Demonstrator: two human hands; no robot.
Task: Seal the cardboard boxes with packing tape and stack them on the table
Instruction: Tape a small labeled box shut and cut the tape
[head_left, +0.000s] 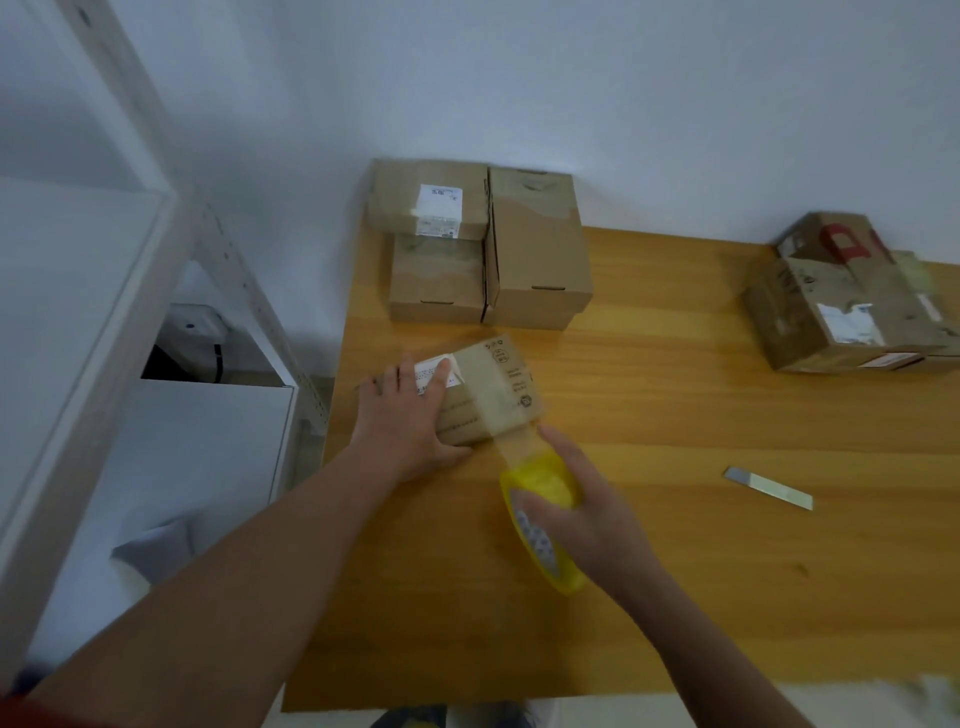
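Cardboard under the palm: the small brown cardboard box (485, 392) sits on the yellow-brown wooden surface (675, 571), near its left edge and just in front of a group of plain brown cardboard boxes (535, 249) against the wall, where one box rests on top of another. The left hand (410, 415) lies flat on the small box's left half with its fingers straight, pressing down and curling round nothing. The right hand (592, 509) is wrapped round the yellow roll of packing tape (545, 483), gripping it firmly. A clear strip of tape (506, 444) runs from the roll up over the box's near edge and across its top.

So it's the sealing step, mid-strip, and stacking this box hasn't begun. The frame is a bit blurred, so I can't tell how well the strip is stuck down along the top.

Next, I'd judge, the tape has to be cut. A small grey blade (769, 488) lies on the surface well to the right, apart from both hands. One hand would need to let go to reach it while the strip stays taut. Then the loose end gets smoothed down before the box joins the group behind.

Off to the far right sit two worn, printed cardboard boxes (841, 306), and a white shelving unit (78, 312) stands beside the surface on the left.
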